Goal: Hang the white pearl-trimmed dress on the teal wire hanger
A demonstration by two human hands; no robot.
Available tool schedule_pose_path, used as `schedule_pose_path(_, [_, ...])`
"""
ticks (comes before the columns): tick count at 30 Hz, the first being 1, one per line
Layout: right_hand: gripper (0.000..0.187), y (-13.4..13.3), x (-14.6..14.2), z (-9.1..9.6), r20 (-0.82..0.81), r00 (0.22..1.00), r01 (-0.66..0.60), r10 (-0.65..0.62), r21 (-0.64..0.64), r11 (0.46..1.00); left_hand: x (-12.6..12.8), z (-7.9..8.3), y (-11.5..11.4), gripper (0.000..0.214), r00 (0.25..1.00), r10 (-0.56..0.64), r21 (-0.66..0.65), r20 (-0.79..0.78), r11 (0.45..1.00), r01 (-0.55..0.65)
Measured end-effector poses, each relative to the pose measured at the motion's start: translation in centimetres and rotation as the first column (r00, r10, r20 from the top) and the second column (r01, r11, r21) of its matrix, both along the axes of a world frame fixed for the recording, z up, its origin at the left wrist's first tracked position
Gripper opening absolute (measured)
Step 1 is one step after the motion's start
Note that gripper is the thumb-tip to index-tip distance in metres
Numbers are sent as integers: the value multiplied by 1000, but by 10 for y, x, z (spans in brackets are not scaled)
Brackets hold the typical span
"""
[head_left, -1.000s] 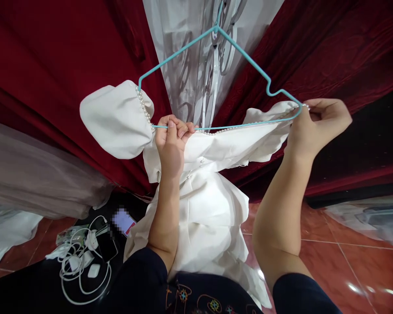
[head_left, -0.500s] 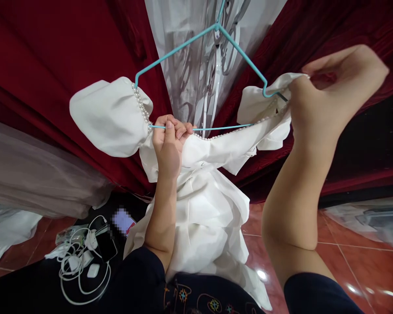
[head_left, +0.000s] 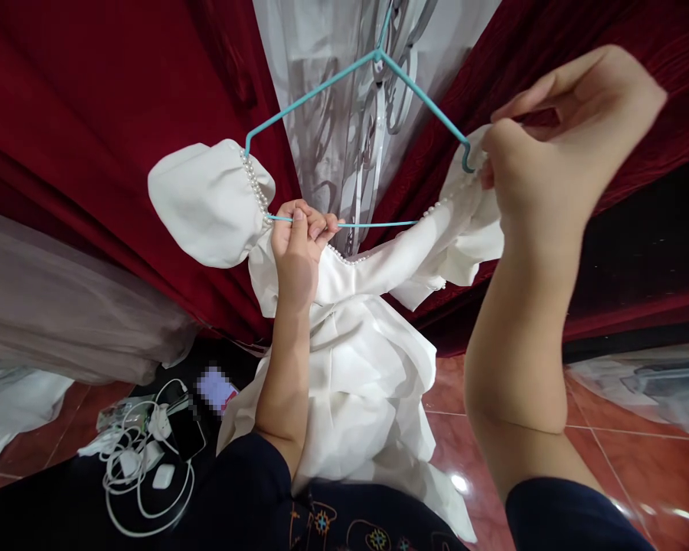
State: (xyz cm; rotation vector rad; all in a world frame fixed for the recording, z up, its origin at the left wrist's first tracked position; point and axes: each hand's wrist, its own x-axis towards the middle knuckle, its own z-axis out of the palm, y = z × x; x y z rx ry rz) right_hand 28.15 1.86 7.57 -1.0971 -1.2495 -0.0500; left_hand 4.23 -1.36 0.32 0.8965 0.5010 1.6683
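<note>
A white dress (head_left: 373,344) with puffed sleeves and a pearl-beaded neckline hangs from a turquoise clothes hanger (head_left: 315,93). My left hand (head_left: 298,249) is closed round the hanger's bottom bar, near the dress's left side. The left puff sleeve (head_left: 198,205) sits over that end of the hanger, its pearl edge against the corner. At the other end, my right hand (head_left: 563,145) pinches the edge of the right sleeve (head_left: 465,187) beside the hanger's curved corner. The fingertips of this hand are partly hidden behind its thumb and palm.
Red curtains (head_left: 120,84) flank a whitish drape with a white metal scroll frame (head_left: 373,145) behind the hanger. At lower left, white cables (head_left: 120,467), a phone (head_left: 187,432) and a charger lie on a black surface. Red floor tiles (head_left: 637,467) show at right.
My right hand has moved left and slightly up, bringing the right sleeve's edge over the hanger's corner. The left sleeve has shifted a little right; my left hand keeps its hold.
</note>
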Motion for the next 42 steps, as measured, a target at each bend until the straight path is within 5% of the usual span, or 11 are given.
schedule_pose_path(7, [12, -23, -39, -25, -85, 935, -313, 343, 251, 916, -4, 2, -1, 24, 1000, -13, 48, -4, 999, 13])
schedule_pose_path(13, [21, -57, -78, -88, 114, 895, -392, 431, -261, 882, -2, -1, 1, 22, 1000, 4, 65, -28, 998, -2])
schedule_pose_path(17, [20, -49, -83, -109, 112, 949, -291, 295, -52, 955, -4, -8, -7, 13, 984, -37, 5, -173, 999, 38])
schedule_pose_path(20, [21, -42, -81, -109, 73, 958, -279, 279, -7, 960, -13, -12, -25, 28, 943, -33, -17, -332, 999, 29])
schedule_pose_path(23, [19, -41, -82, -106, 27, 961, -277, 277, -2, 961, -25, -5, -44, 29, 882, 199, 84, -427, 980, -180])
schedule_pose_path(27, [18, -46, -89, -106, -18, 956, -294, 294, 7, 956, -37, 15, -48, 7, 607, 723, 431, -328, 687, -585])
schedule_pose_path(29, [19, -48, -91, -105, -28, 957, -288, 287, -10, 958, -42, 22, -36, 38, 445, 822, 580, -355, 567, -585])
schedule_pose_path(31, [21, -48, -91, -103, -36, 960, -278, 277, -33, 960, -48, 23, -19, 62, 345, 835, 654, -429, 551, -519])
schedule_pose_path(33, [22, -47, -91, -100, -49, 963, -267, 265, -40, 963, -53, 24, -1, 60, 352, 827, 658, -439, 562, -501])
schedule_pose_path(38, [28, -41, -88, -90, -88, 975, -207, 202, -45, 977, -74, 40, 29, 40, 567, 747, 444, -347, 663, -603])
schedule_pose_path(42, [31, -38, -84, -83, -67, 976, -210, 206, -61, 976, -104, 44, 41, 29, 478, 805, 340, -351, 586, -736])
